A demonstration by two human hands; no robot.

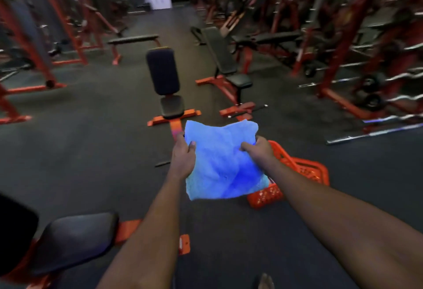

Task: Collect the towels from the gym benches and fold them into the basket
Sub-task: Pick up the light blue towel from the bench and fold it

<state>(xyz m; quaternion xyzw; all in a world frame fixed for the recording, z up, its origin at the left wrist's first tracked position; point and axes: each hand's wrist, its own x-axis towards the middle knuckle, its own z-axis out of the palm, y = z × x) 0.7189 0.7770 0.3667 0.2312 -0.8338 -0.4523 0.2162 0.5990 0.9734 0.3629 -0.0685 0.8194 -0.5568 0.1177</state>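
Observation:
A light blue towel is stretched flat in the air between both my hands, at the centre of the view. My left hand grips its left edge with the thumb on top. Its right edge is pinched by my right hand. An orange plastic basket with a perforated wall stands on the dark floor just right of and below the towel, and the towel hides part of it. I cannot see inside the basket.
An upright black-padded bench on an orange frame stands ahead. An incline bench is to its right, a flat bench farther back. A black seat pad is near my left. Red racks with barbells line both sides.

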